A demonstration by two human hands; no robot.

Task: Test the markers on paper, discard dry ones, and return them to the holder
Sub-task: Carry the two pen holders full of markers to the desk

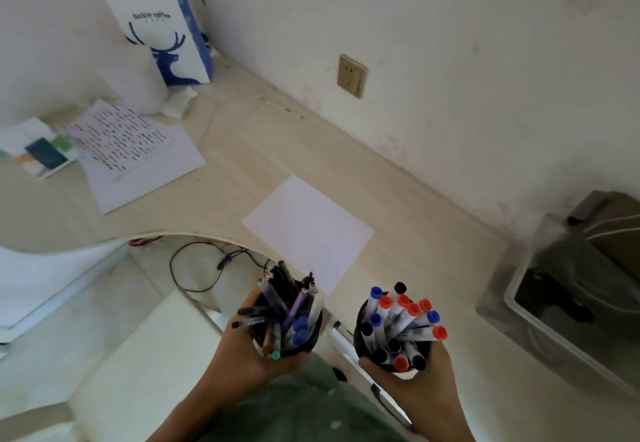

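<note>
Left of the blank paper (308, 230), at the desk's (277, 143) near edge, my left hand (242, 355) wraps its fingers around a dark cup of pens (287, 317). Just below the paper's near corner, my right hand (415, 386) curls its fingers around the black holder (367, 341), packed with white markers (401, 323) capped red, blue and black. Right of the paper stands a lined bin (571, 289).

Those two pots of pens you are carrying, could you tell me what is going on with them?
The person holds a black holder in each hand above the desk edge. The left hand grips a pen holder; the right hand grips a marker holder of capped markers. A blank sheet on the desk shows no marks.
</note>
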